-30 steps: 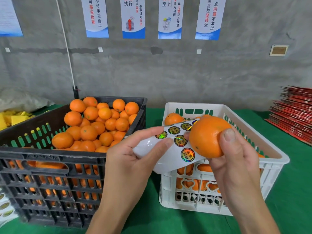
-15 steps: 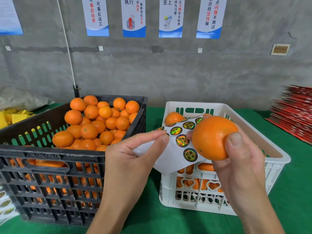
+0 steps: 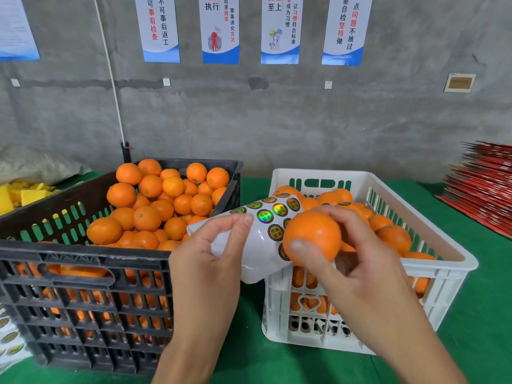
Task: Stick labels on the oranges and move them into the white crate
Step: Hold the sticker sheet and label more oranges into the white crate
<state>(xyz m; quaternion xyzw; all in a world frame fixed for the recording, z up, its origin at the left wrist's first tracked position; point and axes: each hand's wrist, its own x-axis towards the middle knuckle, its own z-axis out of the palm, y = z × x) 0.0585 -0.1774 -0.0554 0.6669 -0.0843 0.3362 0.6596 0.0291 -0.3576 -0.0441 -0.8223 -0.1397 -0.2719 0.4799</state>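
My right hand [image 3: 357, 261] grips one orange [image 3: 313, 235] between thumb and fingers, just in front of the white crate [image 3: 446, 268]. My left hand [image 3: 210, 253] pinches a curled white label sheet [image 3: 260, 245] with several round shiny stickers; the sheet's right edge lies behind the held orange. The white crate holds several oranges [image 3: 393, 236]. To the left, a black crate [image 3: 83, 289] is piled with oranges [image 3: 163, 206].
A green cloth [image 3: 484, 328] covers the table. Red flat stacks [image 3: 484, 187] lie at the far right, yellow pieces [image 3: 19, 195] at the far left. More sticker sheets [image 3: 8, 342] lie at the bottom left. A concrete wall with posters stands behind.
My right hand has turned the orange and brought it left, against the label sheet, with fingers now curled over its top. My view tilted down, showing more of the white crate's oranges.
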